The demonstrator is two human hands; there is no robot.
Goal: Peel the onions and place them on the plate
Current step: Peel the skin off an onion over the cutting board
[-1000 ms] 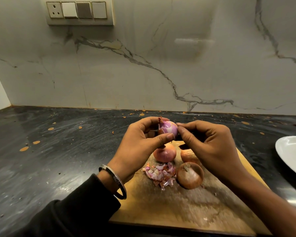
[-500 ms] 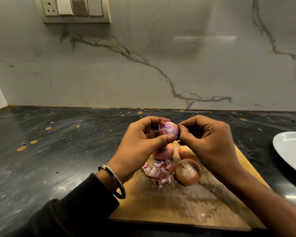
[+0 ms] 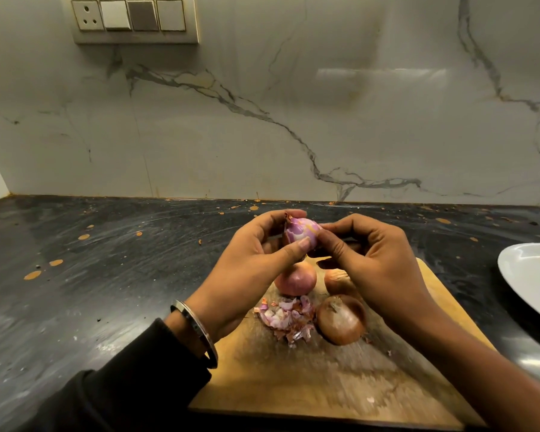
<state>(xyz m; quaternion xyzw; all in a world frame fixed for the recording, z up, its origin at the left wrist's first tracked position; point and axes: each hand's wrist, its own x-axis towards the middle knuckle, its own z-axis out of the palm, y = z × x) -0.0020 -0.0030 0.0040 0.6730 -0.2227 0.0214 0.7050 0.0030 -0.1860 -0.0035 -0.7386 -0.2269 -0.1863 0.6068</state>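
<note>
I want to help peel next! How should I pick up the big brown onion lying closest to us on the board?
Take the brown onion round its wide middle, coming from above. It's round, sits free on the board, and peels crowd its left side.

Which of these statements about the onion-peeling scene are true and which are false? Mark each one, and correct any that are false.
1. Both hands hold the partly peeled onion above the cutting board. True.
2. Three onions lie on the board. True.
3. The plate sits to the person's left. False: it is at the right edge.
4. The peel scraps lie on the plate. False: they lie on the board.
5. The left hand wears a wrist bangle. True.
</note>
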